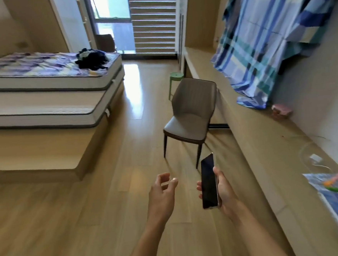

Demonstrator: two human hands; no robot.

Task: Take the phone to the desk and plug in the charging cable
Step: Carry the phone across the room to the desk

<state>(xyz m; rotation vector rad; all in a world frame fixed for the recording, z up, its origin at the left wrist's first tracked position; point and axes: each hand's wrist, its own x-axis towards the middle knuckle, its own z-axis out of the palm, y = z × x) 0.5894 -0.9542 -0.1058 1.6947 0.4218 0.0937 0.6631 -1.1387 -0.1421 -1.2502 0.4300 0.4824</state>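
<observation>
A long tabletop (265, 141) runs along the wall, its front edge a straight line from far to near. Left of that edge lies a wide strip of bare wood floor (90, 213). A grey chair (191, 114) stands against the edge farther along, seat turned out to the floor, and left of the chair the floor stays open as far as the bed (41, 92).

The phone (209, 182) is in the air over the floor, just left of the tabletop's edge and nearer than the chair. The right hand (224, 190) is clamped on it: the thumb lies along its right edge and the fingers (200, 186) curl round its left edge. The left hand (162, 192), left of the phone and apart from it, holds nothing, its fingers loosely curled and spread.

The phone stands nearly upright, a slim slab with a dark, unlit screen and a pale rim.

A white cable (316, 160) lies on the tabletop, to the phone's right.
</observation>
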